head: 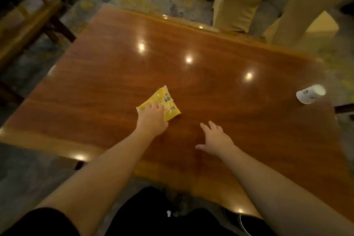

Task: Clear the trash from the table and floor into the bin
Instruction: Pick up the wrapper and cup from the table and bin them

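Glossy wooden table (210, 86): left hand (152, 117) pressed fingers onto a crinkled yellow wrapper (160, 102), grip uncertain; right hand (215, 140) hovered spread, empty; white cup (310, 94) tipped far right.

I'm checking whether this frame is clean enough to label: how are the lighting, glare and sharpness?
Head view: dim, warm light; three bright lamp reflections glare off the glossy table; wide-angle bending curves its edges; the cup at right is motion-blurred; the yellow wrapper under the left hand is fairly clear, its print unreadable; the right hand is slightly soft.
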Tool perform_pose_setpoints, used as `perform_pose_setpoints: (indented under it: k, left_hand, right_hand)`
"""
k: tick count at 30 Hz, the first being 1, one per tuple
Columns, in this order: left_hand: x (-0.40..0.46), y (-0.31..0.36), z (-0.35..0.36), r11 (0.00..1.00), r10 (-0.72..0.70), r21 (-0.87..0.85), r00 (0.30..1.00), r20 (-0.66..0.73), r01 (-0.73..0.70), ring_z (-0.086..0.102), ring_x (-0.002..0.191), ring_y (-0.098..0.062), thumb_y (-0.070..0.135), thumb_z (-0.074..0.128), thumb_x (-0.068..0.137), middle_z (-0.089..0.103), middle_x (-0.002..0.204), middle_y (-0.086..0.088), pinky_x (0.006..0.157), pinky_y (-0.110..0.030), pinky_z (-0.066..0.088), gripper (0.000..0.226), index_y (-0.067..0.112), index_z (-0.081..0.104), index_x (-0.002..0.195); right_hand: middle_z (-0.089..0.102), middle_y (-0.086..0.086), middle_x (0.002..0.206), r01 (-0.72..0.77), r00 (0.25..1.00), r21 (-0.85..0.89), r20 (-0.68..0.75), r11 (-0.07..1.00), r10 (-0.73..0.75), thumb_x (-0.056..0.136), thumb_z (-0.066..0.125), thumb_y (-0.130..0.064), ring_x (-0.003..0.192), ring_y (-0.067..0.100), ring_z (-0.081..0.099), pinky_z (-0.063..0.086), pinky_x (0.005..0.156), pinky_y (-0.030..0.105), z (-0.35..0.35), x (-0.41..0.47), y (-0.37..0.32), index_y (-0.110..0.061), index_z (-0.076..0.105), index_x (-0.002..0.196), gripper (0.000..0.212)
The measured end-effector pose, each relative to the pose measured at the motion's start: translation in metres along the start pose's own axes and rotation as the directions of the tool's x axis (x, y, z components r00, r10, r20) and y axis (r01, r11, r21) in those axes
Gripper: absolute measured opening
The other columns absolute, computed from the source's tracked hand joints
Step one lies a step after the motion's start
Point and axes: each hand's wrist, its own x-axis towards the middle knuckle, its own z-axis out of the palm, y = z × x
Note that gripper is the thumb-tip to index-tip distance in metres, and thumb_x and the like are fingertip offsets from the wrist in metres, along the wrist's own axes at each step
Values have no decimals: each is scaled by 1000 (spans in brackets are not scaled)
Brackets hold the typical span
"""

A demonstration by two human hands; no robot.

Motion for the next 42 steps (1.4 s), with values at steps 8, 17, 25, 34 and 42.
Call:
perform_pose_setpoints:
  k: [8, 17, 25, 34, 42]
  left_hand:
    - [34, -16, 14, 987, 76, -146, 995, 68, -65, 57, 110, -24, 30, 62, 87, 62, 119, -4, 92, -39, 52, 28, 17, 62, 111]
    - [46, 2, -6, 975, 81, -208, 996, 38, -71, 55, 70, -10, 32, 61, 88, 59, 80, 8, 58, -27, 50, 8, 25, 65, 92]
    - [42, 48, -24, 979, 44, -199, 998, 48, -33, 56, 60, -5, 35, 63, 85, 60, 77, 13, 45, -22, 40, 8, 30, 66, 92]
    - [19, 150, -28, 977, -50, -205, 997, 63, 62, 61, 54, -5, 38, 66, 83, 65, 75, 16, 42, -21, 40, 4, 36, 65, 87]
    - [22, 264, -25, 970, -26, -240, 999, 29, 32, 61, 59, -4, 34, 71, 83, 63, 78, 16, 46, -18, 43, 10, 37, 66, 92]
  right_hand:
    - [4, 6, 169, -83, 996, 38, 25, 996, 82, 85, 76, -43, 153, 34, 2, 31, 114, 53, 14, 20, -7, -33, 14, 159, 96]
    - [-8, 2, 169, -54, 998, 60, 24, 997, 53, 89, 72, -39, 152, 33, -9, 31, 113, 54, 34, 26, 4, -34, 4, 159, 97]
    - [-10, 4, 168, 35, 999, 40, 40, 999, -37, 89, 72, -40, 152, 36, -7, 37, 111, 55, 29, 24, 11, -33, 1, 159, 100]
    - [37, 8, 151, 303, 952, 36, 37, 952, -304, 95, 62, -37, 136, 31, 37, 45, 102, 49, -19, 25, 137, -28, 35, 152, 63]
    - [45, 7, 142, 165, 913, 50, -385, 985, -133, 95, 57, -39, 129, 28, 43, 46, 100, 47, -87, 41, 336, -23, 51, 139, 46]
